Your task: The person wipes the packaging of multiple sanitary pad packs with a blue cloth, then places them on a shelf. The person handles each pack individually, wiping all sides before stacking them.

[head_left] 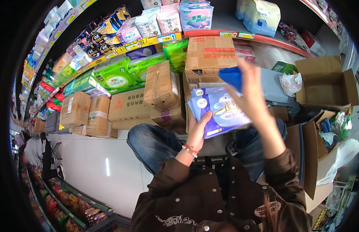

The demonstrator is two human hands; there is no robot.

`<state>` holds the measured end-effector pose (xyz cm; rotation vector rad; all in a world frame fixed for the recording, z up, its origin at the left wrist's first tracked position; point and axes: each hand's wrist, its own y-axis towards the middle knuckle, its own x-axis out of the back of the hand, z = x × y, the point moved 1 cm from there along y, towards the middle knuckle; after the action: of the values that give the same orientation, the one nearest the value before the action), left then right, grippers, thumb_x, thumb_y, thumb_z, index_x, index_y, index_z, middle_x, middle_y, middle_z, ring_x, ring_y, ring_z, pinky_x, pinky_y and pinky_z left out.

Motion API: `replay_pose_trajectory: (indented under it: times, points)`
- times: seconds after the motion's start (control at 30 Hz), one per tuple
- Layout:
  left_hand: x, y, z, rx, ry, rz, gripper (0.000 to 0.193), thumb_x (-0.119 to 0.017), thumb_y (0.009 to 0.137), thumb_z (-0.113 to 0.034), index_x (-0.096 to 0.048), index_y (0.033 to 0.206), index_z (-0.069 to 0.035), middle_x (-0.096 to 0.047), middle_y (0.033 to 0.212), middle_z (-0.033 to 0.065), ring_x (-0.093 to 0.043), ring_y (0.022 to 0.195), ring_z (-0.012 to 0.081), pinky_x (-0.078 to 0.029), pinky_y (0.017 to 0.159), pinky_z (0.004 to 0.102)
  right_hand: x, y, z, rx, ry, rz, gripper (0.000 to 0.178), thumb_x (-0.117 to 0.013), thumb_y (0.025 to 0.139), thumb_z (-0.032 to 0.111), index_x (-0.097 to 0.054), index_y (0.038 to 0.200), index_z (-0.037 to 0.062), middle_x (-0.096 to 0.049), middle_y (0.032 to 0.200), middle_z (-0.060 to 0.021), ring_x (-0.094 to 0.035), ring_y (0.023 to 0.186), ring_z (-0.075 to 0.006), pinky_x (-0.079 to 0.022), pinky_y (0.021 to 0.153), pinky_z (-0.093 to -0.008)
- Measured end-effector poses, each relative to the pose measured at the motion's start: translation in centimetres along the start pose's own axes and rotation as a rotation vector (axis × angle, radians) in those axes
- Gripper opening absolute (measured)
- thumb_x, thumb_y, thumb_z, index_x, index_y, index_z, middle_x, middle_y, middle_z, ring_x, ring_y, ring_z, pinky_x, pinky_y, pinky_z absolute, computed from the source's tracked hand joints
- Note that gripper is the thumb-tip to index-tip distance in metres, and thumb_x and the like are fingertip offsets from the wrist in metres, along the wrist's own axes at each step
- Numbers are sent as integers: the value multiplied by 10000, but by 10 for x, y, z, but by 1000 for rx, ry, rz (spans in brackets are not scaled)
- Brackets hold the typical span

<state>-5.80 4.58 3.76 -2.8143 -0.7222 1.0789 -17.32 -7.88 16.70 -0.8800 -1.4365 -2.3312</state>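
My left hand [197, 133] is closed on a small stack of purple and white sanitary pad packs [222, 114], its thumb lying over the front pack. The packs are tilted up above my lap, with their printed faces toward me. Just above their upper right side is my right hand [247, 89], smeared by motion. It grips a dark blue cloth [230, 77] that sticks out to the left of the fingers. Most of the right fingertips are hidden or blurred.
Taped cartons [162, 85] stand in front of shelves of packaged goods [113, 77]. An open carton [322, 81] is at the far right, above another [320, 143] holding plastic wrappings. Grey plastic sheeting [278, 85] lies beyond my right hand. At the far left is another person [38, 152].
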Motion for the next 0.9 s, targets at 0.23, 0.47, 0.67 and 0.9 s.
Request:
replay_pose_trajectory:
  times: [0.23, 0.47, 0.67, 0.9]
  points:
    - [6, 5, 31, -59, 44, -113, 520, -628, 902, -75, -449, 1389, -41, -562, 1302, 48, -544, 1176, 153, -447, 989, 317, -57, -73, -8, 65, 30, 189, 405, -573, 710, -38, -668, 1092, 55, -574, 974, -97, -542, 907, -300, -442, 814, -390]
    - [-8, 7, 36, -76, 14, -115, 499, -654, 913, -99, -449, 1363, -26, -565, 1255, 57, -554, 1121, 145, -444, 972, 304, -42, -73, -40, -163, -214, 78, 413, -550, 705, -76, -652, 1091, 29, -564, 984, -124, -528, 905, -333, -445, 824, -416]
    - [27, 15, 42, -68, -146, -60, 352, -546, 990, -152, -491, 1330, -81, -590, 1220, 38, -588, 1063, 134, -492, 896, 296, -40, -111, 52, -6, 49, 226, 432, -595, 730, 19, -617, 1161, 14, -547, 1020, -110, -527, 897, -302, -451, 791, -376]
    - [3, 11, 28, -74, -115, -112, 517, -665, 924, -170, -440, 1368, -30, -549, 1296, 67, -542, 1158, 165, -444, 982, 336, -4, -103, -20, -211, -50, 32, 477, -557, 667, -111, -646, 1116, 25, -569, 979, -125, -537, 914, -334, -448, 807, -410]
